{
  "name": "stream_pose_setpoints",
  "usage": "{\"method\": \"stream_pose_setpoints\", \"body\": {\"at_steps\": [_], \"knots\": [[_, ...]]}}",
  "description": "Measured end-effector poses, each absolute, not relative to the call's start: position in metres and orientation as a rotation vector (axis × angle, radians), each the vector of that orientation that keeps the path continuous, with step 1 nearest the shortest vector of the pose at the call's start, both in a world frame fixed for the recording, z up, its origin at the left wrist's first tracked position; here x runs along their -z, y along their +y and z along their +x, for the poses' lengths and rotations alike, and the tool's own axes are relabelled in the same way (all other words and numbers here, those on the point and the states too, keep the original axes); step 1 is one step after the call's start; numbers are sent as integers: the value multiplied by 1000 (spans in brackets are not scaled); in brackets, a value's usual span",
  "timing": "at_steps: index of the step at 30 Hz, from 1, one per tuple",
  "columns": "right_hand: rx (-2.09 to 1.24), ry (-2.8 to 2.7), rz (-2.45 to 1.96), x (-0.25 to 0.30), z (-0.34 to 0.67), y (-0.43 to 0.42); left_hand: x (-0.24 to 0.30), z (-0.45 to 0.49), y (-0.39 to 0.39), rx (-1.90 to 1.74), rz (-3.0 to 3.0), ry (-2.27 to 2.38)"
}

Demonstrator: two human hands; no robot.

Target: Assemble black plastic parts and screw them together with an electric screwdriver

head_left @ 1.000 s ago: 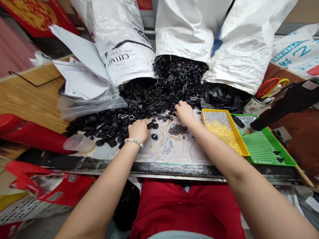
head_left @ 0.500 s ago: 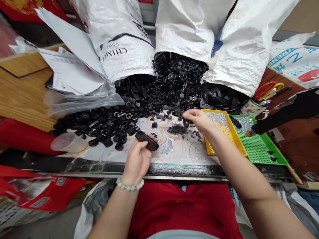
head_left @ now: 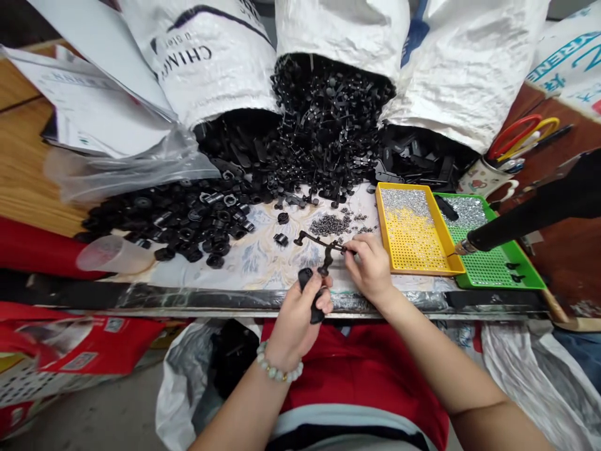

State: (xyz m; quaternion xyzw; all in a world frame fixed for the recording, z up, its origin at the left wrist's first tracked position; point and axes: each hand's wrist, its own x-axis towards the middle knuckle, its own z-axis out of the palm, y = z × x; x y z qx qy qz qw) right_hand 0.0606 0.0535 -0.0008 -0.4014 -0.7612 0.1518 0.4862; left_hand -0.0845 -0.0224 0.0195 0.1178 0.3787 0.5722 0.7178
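Observation:
My left hand (head_left: 300,313) is closed around a black oblong plastic part (head_left: 315,295), low over the table's front edge. Between finger and thumb, my right hand (head_left: 370,266) pinches one end of a thin black branched plastic piece (head_left: 323,243). A lower branch of that piece reaches down to my left fingertips; whether they grip it I cannot tell. Just beyond the hands lie a small pile of tiny metal parts (head_left: 331,223) and two loose black rings, one of them a ring (head_left: 281,239) close to the branched piece.
Heaps of black parts (head_left: 201,219) spill from white sacks (head_left: 338,31) at the back. On the right stand a yellow tray (head_left: 381,235) and a green tray (head_left: 533,275), with a dark power screwdriver (head_left: 516,219) above them. A mug (head_left: 483,178) holds scissors. A translucent cup (head_left: 113,257) lies left.
My right hand has come back toward me, bringing the branched piece from the heap. My left hand has moved right and turned its oblong part more upright. The view has shifted slightly.

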Motion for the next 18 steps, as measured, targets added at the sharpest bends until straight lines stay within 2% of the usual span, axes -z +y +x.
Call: {"method": "stream_pose_setpoints", "body": {"at_steps": [2, 6, 8, 12, 18], "knots": [[-595, -1699, -1007, 1, 58, 51, -19, -80, -23, -1327, 253, 829], [-1543, -1071, -963, -3, 47, 44, -10, -87, -17, -1427, 318, 931], [-1882, -824, -875, -7, 43, 40, -6, -96, -15, -1421, 535, 1016], [-2133, -659, -741, -9, 39, 29, -13, -113, -13, -1217, 997, 1066], [-2357, -682, -639, -2, 38, 23, -23, -117, -9, -1195, 1050, 948]]}}
